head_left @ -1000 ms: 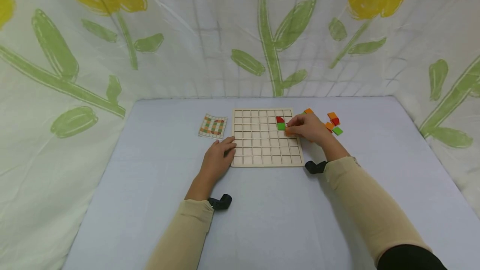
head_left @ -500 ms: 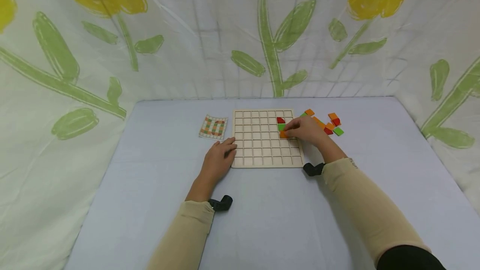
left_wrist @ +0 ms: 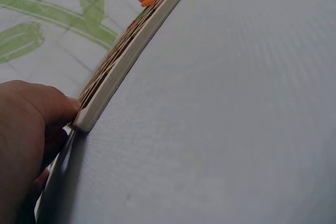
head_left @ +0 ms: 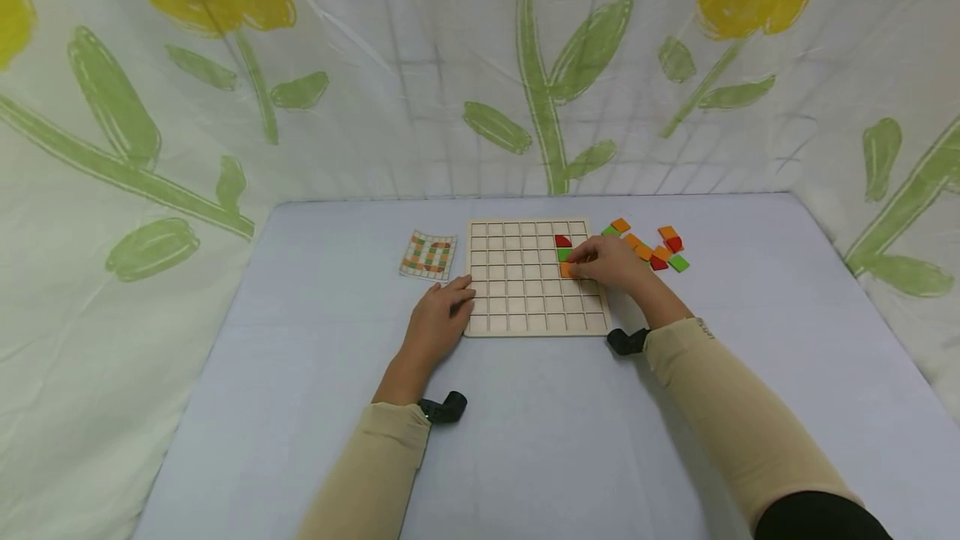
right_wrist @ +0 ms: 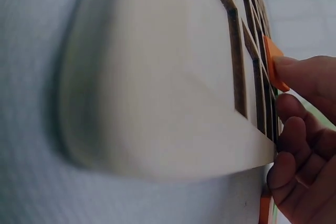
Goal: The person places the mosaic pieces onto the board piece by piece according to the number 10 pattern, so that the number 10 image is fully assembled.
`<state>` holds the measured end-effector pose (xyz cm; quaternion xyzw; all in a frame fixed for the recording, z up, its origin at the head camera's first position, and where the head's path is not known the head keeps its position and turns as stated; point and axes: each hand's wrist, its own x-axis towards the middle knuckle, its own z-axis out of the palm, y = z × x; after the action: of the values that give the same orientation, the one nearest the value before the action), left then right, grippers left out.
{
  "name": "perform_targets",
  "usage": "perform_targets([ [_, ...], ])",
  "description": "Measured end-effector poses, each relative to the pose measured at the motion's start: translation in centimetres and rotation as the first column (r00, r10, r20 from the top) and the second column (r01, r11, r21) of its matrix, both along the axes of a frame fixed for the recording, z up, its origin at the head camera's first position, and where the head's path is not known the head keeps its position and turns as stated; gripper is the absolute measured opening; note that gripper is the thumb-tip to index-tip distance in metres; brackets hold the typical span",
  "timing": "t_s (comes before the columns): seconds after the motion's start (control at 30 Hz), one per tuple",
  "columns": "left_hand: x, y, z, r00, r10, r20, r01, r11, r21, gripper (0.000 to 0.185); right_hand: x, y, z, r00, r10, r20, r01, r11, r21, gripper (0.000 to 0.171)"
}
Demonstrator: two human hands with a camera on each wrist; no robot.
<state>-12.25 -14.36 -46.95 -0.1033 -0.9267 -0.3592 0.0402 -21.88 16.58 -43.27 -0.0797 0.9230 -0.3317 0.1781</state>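
Note:
A square wooden grid board lies on the table. In its upper right part a red piece with a rounded corner and a green square tile fill two cells, one under the other. Just below them my right hand holds an orange square tile by thumb and fingertips; the right wrist view shows the tile tilted against the grid under the thumb. My left hand rests at the board's left edge, its thumb touching the rim by the corner.
Several loose orange, green and red pieces lie on the table to the right of the board. A small pattern card with coloured squares is left of it. A cloth with painted flowers hangs behind the table.
My right hand has moved slightly left with the orange tile, bringing it in line under the green tile. The left hand stays at the board's edge.

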Motion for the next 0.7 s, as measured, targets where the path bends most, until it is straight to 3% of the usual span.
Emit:
perform_targets([
  [0.7, 0.06, 0.04, -0.03, 1.000, 0.006, 0.000, -0.006, 1.000, -0.007, 0.026, 0.08, -0.02, 0.18, 0.999, 0.044, -0.029, -0.045, 0.999, -0.010, 0.025],
])
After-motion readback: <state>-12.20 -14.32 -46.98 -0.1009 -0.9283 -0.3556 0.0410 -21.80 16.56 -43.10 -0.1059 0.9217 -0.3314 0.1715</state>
